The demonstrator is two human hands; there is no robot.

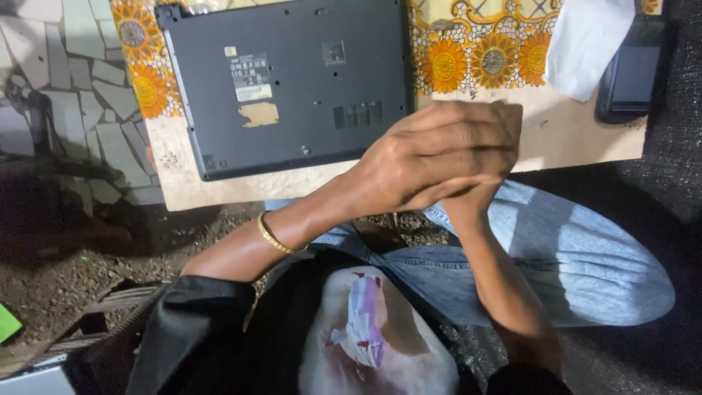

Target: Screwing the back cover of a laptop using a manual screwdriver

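Now L hand (431, 157) clasps over R hand (468, 197), near laptop (285, 80).

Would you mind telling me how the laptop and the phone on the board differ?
The laptop is large, grey, lying bottom side up in full view; the phone is small, black, with a white cloth covering one side. The laptop lies ahead of the clasped hands, the phone farther right. Both lie flat.

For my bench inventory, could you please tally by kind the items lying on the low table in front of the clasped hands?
Laptop, dark grey, underside up: 1
Phone, dark, at the table's right edge: 1
White paper or cloth, partly over the phone: 1
Total: 3
The left hand covers the right hand; neither touches these items.
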